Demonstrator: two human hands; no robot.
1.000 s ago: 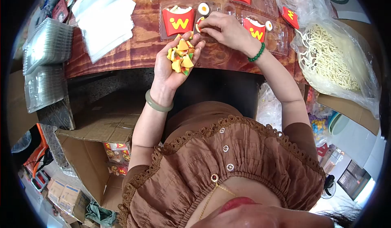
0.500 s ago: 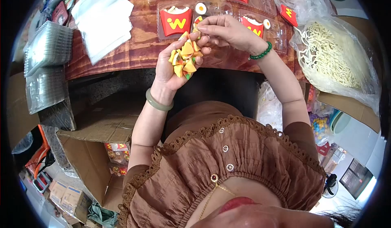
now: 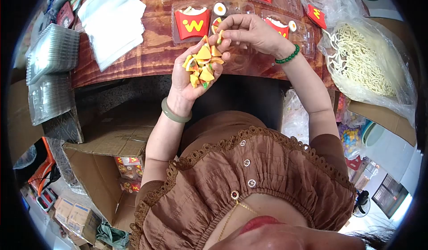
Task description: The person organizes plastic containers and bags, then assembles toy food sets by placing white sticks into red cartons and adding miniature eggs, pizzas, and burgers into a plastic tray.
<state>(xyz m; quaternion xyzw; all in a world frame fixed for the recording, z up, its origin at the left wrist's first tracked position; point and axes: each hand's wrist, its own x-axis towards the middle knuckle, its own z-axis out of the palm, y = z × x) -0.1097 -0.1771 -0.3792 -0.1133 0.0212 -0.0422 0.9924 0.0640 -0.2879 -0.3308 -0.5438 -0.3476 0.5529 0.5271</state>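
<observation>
My left hand (image 3: 186, 77) is palm up with its fingers curled around a pile of small yellow and orange wedge pieces (image 3: 204, 66). Between the thumb and fingertips of my right hand (image 3: 250, 32) is one small pizza-like wedge (image 3: 220, 37), just above the pile. Beyond my hands lies a clear tray (image 3: 176, 35) with a red fries box (image 3: 192, 23), a fried-egg piece (image 3: 219, 9) and a pizza wedge (image 3: 216, 24). Behind my right hand, a second red fries box (image 3: 277, 28) and another egg piece (image 3: 292, 26) sit in a tray.
White sheets (image 3: 111, 27) and stacked clear trays (image 3: 53, 49) are at the left of the table (image 3: 156, 58). At the right is a plastic bag of cream-coloured strands (image 3: 359, 62). A cardboard box (image 3: 89, 174) stands open below on the left.
My right hand has drawn slightly up and away from the left palm, and the wedge in its fingertips shows more clearly. The pile in my left hand has shifted a little.
</observation>
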